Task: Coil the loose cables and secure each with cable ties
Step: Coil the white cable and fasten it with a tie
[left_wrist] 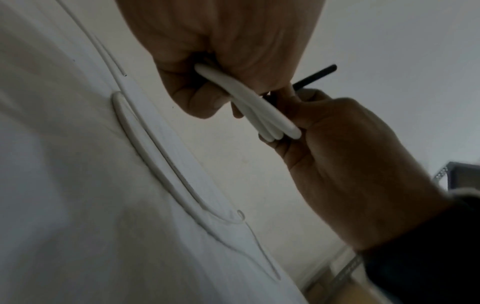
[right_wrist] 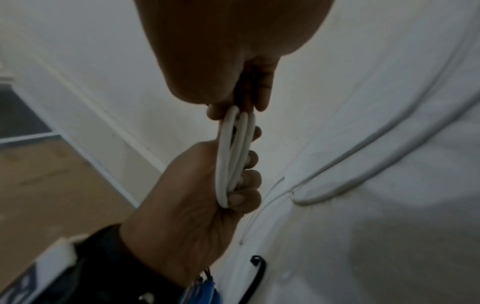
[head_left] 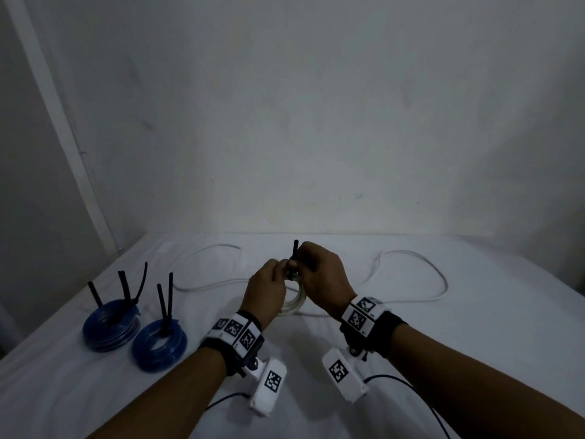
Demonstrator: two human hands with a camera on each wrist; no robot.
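Note:
A small white cable coil (head_left: pixel 294 304) hangs between both hands above the white sheet. My left hand (head_left: pixel 274 274) grips the coil (right_wrist: pixel 233 156) with fingers curled round its strands. My right hand (head_left: pixel 305 264) pinches a black cable tie (head_left: pixel 295 252) at the top of the coil; the tie's tail (left_wrist: pixel 315 77) sticks out past the thumb. How the tie sits on the strands is hidden by the fingers. Loose white cable (head_left: pixel 411 258) lies in loops on the sheet behind the hands.
Two blue cable coils (head_left: pixel 110 324) (head_left: pixel 160 343) lie at the left, each with black ties standing up. A spare black tie (right_wrist: pixel 257 275) lies on the sheet (head_left: pixel 474 312) near my left wrist. A wall stands right behind the bed.

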